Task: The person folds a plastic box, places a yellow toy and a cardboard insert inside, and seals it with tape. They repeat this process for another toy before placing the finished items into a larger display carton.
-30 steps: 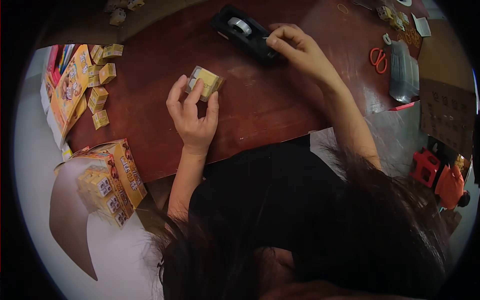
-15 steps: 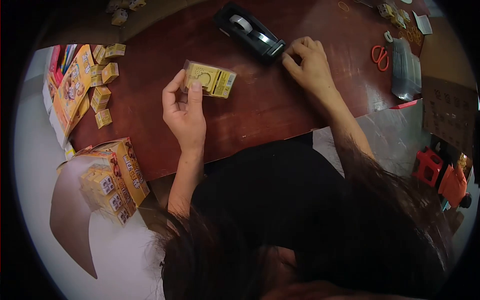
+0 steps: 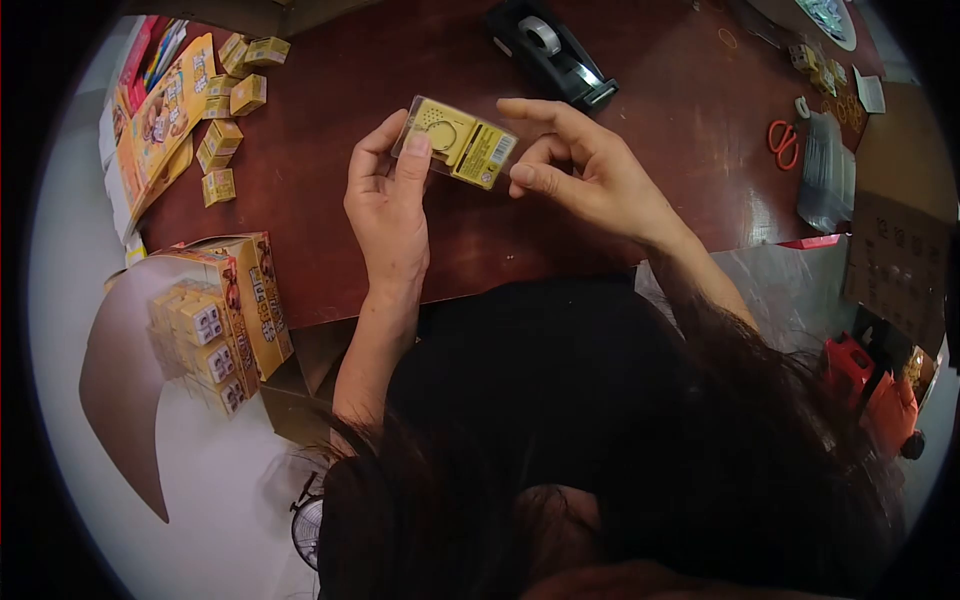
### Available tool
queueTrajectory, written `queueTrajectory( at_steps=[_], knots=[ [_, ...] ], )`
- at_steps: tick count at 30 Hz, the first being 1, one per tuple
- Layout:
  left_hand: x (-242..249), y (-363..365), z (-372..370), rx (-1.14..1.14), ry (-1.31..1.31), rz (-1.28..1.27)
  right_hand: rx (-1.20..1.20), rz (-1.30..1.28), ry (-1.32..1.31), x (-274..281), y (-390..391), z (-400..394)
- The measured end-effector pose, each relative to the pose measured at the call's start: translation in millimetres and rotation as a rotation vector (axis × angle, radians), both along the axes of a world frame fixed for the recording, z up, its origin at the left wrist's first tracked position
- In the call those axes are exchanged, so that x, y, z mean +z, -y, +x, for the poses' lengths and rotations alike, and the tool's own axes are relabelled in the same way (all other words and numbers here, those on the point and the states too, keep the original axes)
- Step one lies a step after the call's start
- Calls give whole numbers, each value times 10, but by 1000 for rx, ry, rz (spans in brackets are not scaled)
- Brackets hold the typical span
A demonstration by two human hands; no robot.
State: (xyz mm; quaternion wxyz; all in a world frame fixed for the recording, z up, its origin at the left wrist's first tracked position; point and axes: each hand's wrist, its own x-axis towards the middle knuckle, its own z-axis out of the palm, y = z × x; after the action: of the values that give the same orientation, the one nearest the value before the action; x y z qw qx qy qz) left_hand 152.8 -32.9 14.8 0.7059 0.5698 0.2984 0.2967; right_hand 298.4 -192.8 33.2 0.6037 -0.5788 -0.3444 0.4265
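Note:
My left hand (image 3: 392, 205) holds a flat yellow pack (image 3: 462, 145) in a clear plastic sleeve, thumb on its face and fingers behind. A ring-shaped outline and a barcode show on the pack. At the sleeve's right end is my right hand (image 3: 600, 180), its index finger stretched out above the edge. The thumb and a curled finger of that hand come together beside the sleeve; what lies between them, if anything, is too small to make out. Beyond the hands stands a black tape dispenser (image 3: 560, 60) with a roll of tape.
Small yellow boxes (image 3: 218, 147) lie at the left beside a printed orange packet (image 3: 165, 120). An open display carton (image 3: 262, 300) with more boxes is at the lower left. Red-handled scissors (image 3: 783, 145) and a stack of clear sleeves (image 3: 828, 175) lie at the right.
My right hand has moved from the tape dispenser left and down to the pack's right end. My left hand still holds the pack, now tilted more. The whole view has shifted slightly.

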Motion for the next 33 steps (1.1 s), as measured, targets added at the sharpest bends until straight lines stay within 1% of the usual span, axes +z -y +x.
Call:
queueTrajectory(
  at_steps=[3, 5, 7, 8, 9, 10, 11, 12, 13, 14, 15, 16, 18, 19, 20, 21, 22, 23, 25, 27, 29, 30, 31, 32, 33],
  knots=[
    [72, 40, 1, 19, 54, -68, 0, -9, -29, -63, -39, -21],
    [100, 35, -14, -18, 85, -151, 24, -24, -37, -53, -54, -3],
    [122, 23, -48, -52, 102, -221, 32, -142, -19, -8, -54, -11],
    [171, 13, -78, -67, 80, -270, 10, -144, 59, -9, -47, -21],
    [210, 28, -89, -73, 118, -282, -7, -136, 131, -31, -33, -23],
    [243, 41, -108, -76, 154, -295, -42, 2, 313, -62, -37, -15],
    [244, 26, -151, -148, 127, -272, -89, 150, 481, -90, -86, -27],
    [245, -3, -216, -226, 95, -259, -84, 301, 499, -72, -169, -88],
    [314, -37, -292, -353, 119, -375, -92, 446, 514, -41, -246, -115],
    [386, -51, -355, -492, 149, -495, -26, 515, 587, -44, -294, -14],
    [446, -29, -427, -573, 294, -542, 26, 577, 668, 9, -344, 56],
    [509, -28, -514, -558, 296, -526, -20, 559, 602, 59, -381, 36],
    [724, -97, -762, -569, 159, -89, 33, 553, 645, 139, -495, 33],
    [999, -204, -881, -361, -79, 452, 72, 532, 688, 172, -548, 30],
    [1052, -384, -952, -73, -75, 884, 95, 513, 763, 217, -589, -14],
    [1266, -517, -1096, 256, -258, 985, 94, 517, 764, 218, -599, -56],
    [1353, -850, -1249, 530, -285, 1185, 118, 520, 757, 193, -598, -99],
    [1499, -1078, -1415, 790, -548, 1359, 138, 525, 750, 167, -596, -123],
    [1626, -1480, -1719, 954, -918, 1510, 118, 508, 749, 128, -541, -148],
    [1509, -1849, -1985, 999, -1257, 1471, 63, 466, 758, 138, -455, -148],
    [1313, -2147, -2239, 886, -1335, 1491, 46, 344, 757, 197, -297, -151],
    [1334, -2126, -2198, 845, -1406, 1458, 48, 299, 754, 202, -216, -103],
    [1422, -2120, -2142, 718, -1451, 1323, 25, 320, 746, 158, -148, -45],
    [1420, -2235, -2213, 641, -1488, 1286, -6, 322, 752, 96, -49, 40],
    [1389, -2626, -2525, 473, -1400, 1168, -77, 296, 746, 131, 71, 84]
  ],
)
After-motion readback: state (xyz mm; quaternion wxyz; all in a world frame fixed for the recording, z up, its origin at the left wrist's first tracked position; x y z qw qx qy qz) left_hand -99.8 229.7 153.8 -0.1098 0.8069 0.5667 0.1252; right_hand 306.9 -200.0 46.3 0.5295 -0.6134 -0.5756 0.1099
